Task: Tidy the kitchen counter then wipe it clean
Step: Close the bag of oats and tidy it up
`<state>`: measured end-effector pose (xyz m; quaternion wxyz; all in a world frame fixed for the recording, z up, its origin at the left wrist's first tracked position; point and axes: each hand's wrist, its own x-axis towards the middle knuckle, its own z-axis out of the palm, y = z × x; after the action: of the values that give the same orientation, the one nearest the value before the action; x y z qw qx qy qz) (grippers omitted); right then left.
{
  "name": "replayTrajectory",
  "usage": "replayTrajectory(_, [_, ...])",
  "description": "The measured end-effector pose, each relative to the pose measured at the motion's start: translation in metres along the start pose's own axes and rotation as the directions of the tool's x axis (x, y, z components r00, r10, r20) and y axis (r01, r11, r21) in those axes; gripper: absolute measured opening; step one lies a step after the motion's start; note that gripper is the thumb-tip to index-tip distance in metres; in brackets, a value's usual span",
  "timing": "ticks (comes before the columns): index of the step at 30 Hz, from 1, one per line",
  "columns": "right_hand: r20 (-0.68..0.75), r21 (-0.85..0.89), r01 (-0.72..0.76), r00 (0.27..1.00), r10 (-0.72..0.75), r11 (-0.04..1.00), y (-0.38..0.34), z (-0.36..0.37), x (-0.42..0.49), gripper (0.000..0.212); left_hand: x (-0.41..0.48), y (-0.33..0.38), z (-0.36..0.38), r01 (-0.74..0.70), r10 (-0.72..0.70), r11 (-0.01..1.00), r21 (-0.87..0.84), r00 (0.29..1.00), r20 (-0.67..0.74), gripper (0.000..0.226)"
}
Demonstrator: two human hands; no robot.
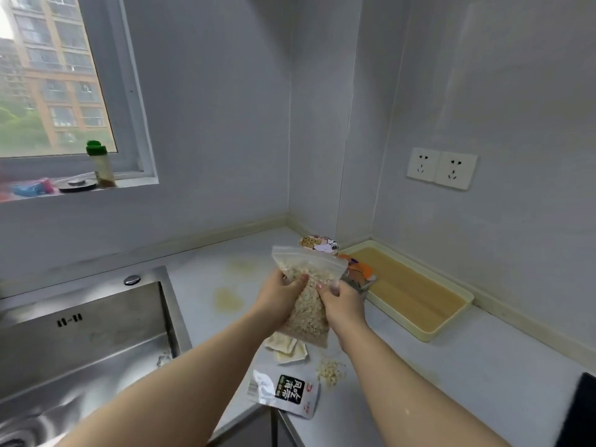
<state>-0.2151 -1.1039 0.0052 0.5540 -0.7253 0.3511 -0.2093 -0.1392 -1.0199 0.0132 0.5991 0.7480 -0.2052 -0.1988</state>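
You hold a clear zip bag of oats [306, 285] above the table [467, 382], just past the middle of your view. Your left hand [280, 295] grips it from the 9 o'clock side, fingers curled round the plastic and thumb across the front. Your right hand [342, 304] pinches the 3 o'clock edge, just under the zip strip. The bag hangs slightly tilted with its zip end up, and the oats fill it nearly to the top.

Directly behind the bag, toward 12 o'clock, a cartoon-printed snack bag [317, 244] and an orange packet [359, 269] are partly hidden. At 3 o'clock from the bag, a pale yellow tray [450, 324] lies on the table against the wall.

Below your hands, toward 6 o'clock, a crumpled pale wrapper [290, 348] lies on the table, and a small pile of spilled oats [330, 372] sits just beside it. Nearer you, a white-and-black seaweed packet [287, 393] lies at the table's front edge. Yellowish stains [227, 298] mark the surface at 9 o'clock from the bag.

The steel sink [80, 350] fills the 8 o'clock part of the view. On the window sill at 10 o'clock stands a green-capped bottle [101, 166]. A double wall socket [442, 167] is at 2 o'clock.
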Motion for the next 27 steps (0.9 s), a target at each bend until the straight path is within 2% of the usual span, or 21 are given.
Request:
replayTrajectory(10, [-0.222,-0.007,-0.140,0.966,0.135,0.990,0.011,0.046,0.070,0.040,0.106,-0.027,-0.007,0.049,-0.060,0.998,0.050,0.970,0.238,0.020])
replayTrajectory(19, [-0.292,-0.032,-0.284,0.919,0.263,0.958,0.034,0.071,0.090,0.036,0.142,-0.067,-0.004,0.121,-0.142,0.989,0.081,0.921,0.363,0.027])
replayTrajectory(23, [-0.318,-0.032,-0.312,0.904,0.286,0.950,0.042,0.079,0.092,0.036,0.147,-0.078,-0.007,0.149,-0.180,0.983,0.110,0.911,0.372,0.032])
replayTrajectory(25, [-0.325,-0.035,-0.320,0.900,0.292,0.947,0.043,0.081,0.091,0.027,0.147,-0.080,-0.012,0.166,-0.207,0.976,0.139,0.905,0.372,0.038])
replayTrajectory(27, [-0.334,-0.018,-0.333,0.891,0.308,0.943,0.041,0.083,0.090,0.010,0.148,-0.082,-0.018,0.172,-0.222,0.972,0.163,0.903,0.368,0.048])
